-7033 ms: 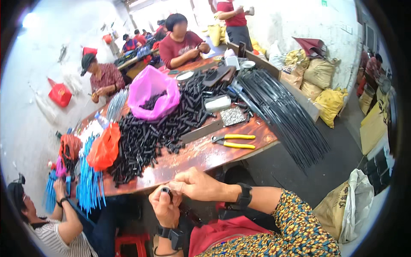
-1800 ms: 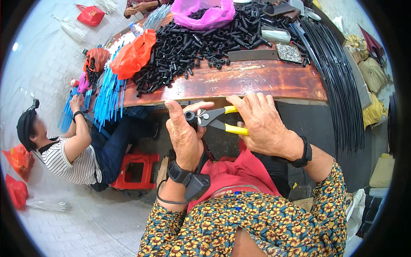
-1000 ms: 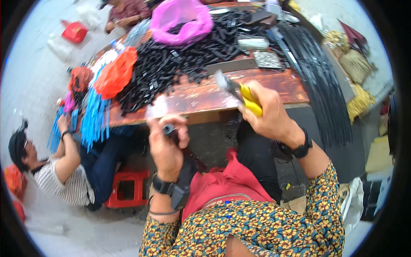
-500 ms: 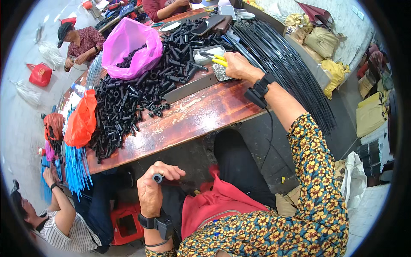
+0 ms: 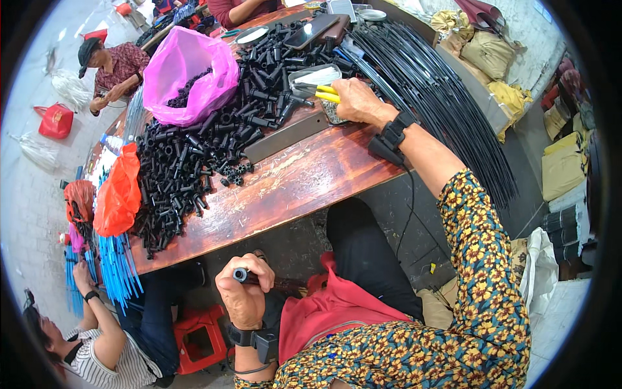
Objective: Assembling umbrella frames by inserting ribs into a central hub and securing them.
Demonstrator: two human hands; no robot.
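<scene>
My left hand (image 5: pixel 241 301), above my lap, is closed around a black plastic tube (image 5: pixel 242 275) whose round hollow end shows at the thumb. Over the table, my right hand (image 5: pixel 361 104) grips yellow-handled pliers (image 5: pixel 328 94); their jaws point left, away from my palm. Under that hand is a small dish (image 5: pixel 332 115) of tiny pieces, partly hidden by it. Beside the dish stands a clear plastic container (image 5: pixel 299 78) with thin white pieces in it. A heap of black plastic tubes (image 5: pixel 188 159) spreads over the table to the left.
A metal bar (image 5: pixel 285 138) lies in front of the heap on the wooden table (image 5: pixel 291 188). A pink bag (image 5: pixel 165 104) and an orange bag (image 5: pixel 118 194) stand left. Long black rods (image 5: pixel 440 97) hang over the right edge. Co-workers sit left and beyond; a red stool (image 5: pixel 194 340) stands at lower left.
My left fingers have curled further round the black tube, which now tips and shows more of its side. My right hand has turned slightly with the pliers over the dish. The view has shifted a little.
</scene>
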